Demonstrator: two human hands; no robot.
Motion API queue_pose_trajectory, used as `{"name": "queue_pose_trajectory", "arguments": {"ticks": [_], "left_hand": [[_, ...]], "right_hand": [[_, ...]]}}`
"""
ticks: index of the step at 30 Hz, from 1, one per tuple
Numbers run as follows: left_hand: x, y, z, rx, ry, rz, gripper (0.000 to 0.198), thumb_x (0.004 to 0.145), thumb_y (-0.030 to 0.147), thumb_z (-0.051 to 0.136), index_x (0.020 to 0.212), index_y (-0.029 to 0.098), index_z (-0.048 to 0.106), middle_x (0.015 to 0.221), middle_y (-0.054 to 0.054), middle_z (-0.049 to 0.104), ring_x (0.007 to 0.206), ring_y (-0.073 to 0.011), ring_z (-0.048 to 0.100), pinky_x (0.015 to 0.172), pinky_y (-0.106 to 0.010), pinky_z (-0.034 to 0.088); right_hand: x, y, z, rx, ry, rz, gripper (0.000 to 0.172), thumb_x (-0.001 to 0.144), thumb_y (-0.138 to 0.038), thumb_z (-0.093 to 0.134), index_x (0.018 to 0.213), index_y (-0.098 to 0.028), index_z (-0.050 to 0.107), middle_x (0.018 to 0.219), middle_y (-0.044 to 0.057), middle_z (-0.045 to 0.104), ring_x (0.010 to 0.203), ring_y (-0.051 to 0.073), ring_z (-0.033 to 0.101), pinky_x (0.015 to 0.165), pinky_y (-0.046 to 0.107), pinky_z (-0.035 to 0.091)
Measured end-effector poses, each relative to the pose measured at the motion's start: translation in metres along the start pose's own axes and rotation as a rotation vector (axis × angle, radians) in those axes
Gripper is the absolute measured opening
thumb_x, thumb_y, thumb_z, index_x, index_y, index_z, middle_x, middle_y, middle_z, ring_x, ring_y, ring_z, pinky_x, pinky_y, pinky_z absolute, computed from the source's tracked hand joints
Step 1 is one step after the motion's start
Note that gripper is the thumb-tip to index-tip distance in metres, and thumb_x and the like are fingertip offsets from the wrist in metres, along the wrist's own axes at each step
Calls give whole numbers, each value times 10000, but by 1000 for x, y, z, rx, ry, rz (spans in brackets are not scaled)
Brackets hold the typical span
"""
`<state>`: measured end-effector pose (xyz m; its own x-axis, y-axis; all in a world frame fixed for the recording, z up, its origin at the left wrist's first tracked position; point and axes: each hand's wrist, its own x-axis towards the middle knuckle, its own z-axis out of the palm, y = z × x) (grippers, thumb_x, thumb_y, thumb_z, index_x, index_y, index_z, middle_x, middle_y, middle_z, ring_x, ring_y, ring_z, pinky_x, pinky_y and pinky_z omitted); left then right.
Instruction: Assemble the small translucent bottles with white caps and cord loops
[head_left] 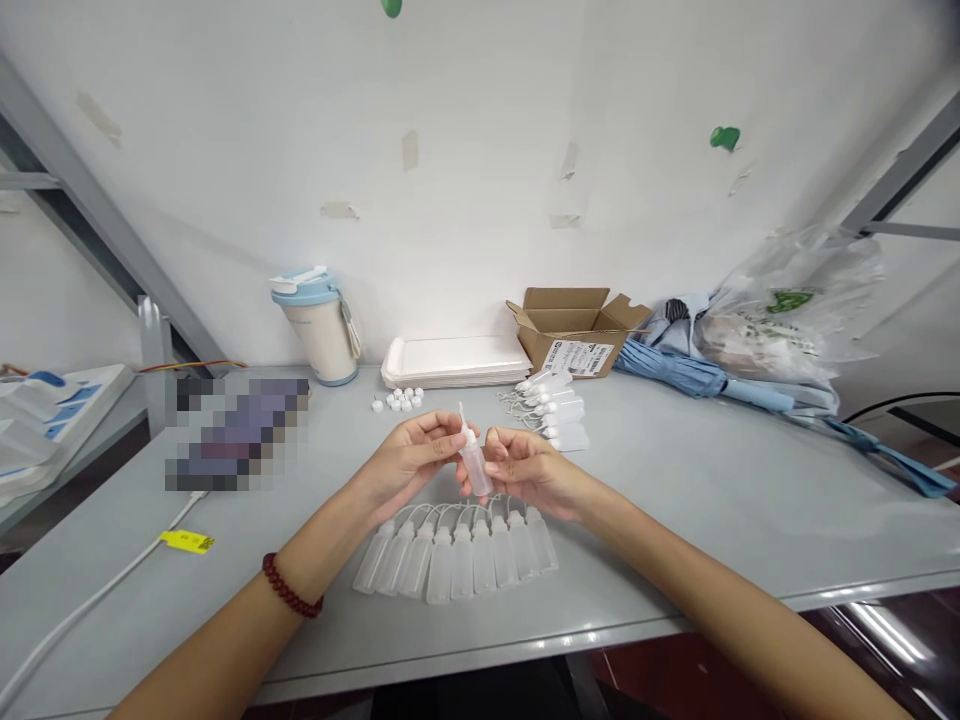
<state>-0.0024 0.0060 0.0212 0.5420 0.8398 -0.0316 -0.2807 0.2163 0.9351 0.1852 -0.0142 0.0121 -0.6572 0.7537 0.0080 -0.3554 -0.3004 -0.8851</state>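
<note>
Between both hands, above the grey table, a small translucent squeeze bottle (475, 471) stands slightly tilted, its thin white nozzle pointing up. My left hand (411, 457) is closed, pinching the bottle near its neck and nozzle. The fingers of my right hand (538, 472) grip the bottle's body lower down. Just below lies a row of several similar squeeze bottles (462, 565) with thin white strings or tubes at their necks. Behind my left hand sits a cluster of small white caps (406, 398). Past my right hand is a group of capped bottles (564, 412).
Against the wall are a cream tumbler (319, 335) with blue lid, a stack of white padded envelopes (457, 358) and an open cardboard box (574, 335). A folded blue umbrella (675, 370) and plastic bag (787, 310) lie right. A white cable (97, 595) runs along the left.
</note>
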Motion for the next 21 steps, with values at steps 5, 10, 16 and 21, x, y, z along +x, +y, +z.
{"name": "queue_pose_trajectory", "arguments": {"ticks": [5, 10, 16, 21], "left_hand": [[1, -1, -2, 1, 36, 30, 170, 720, 220, 732, 830, 171, 611, 871, -4, 627, 805, -120, 571, 757, -250, 429], [2, -3, -3, -26, 27, 47, 209, 736, 201, 717, 900, 179, 589, 906, -13, 643, 786, -121, 586, 762, -258, 435], [0, 0, -1, -22, -17, 77, 200, 756, 174, 678, 941, 157, 604, 869, -27, 643, 777, -143, 598, 797, -292, 431], [0, 2, 3, 64, -66, 123, 163, 837, 277, 585, 880, 124, 622, 788, -51, 640, 715, -175, 604, 787, -351, 440]], "right_hand": [[1, 0, -1, 13, 26, 17, 302, 769, -241, 680, 705, -185, 391, 874, 77, 692, 772, 173, 670, 627, 250, 475], [1, 1, -4, 7, 29, -13, 263, 807, -251, 645, 740, -184, 399, 868, 84, 692, 714, 143, 648, 612, 235, 470], [0, -2, -3, 21, 51, -36, 272, 812, -274, 643, 756, -191, 391, 840, 79, 682, 646, 115, 596, 603, 236, 449], [2, 0, -2, -24, 66, -61, 271, 816, -292, 638, 760, -197, 390, 817, 55, 671, 632, 109, 574, 592, 236, 423]]}}
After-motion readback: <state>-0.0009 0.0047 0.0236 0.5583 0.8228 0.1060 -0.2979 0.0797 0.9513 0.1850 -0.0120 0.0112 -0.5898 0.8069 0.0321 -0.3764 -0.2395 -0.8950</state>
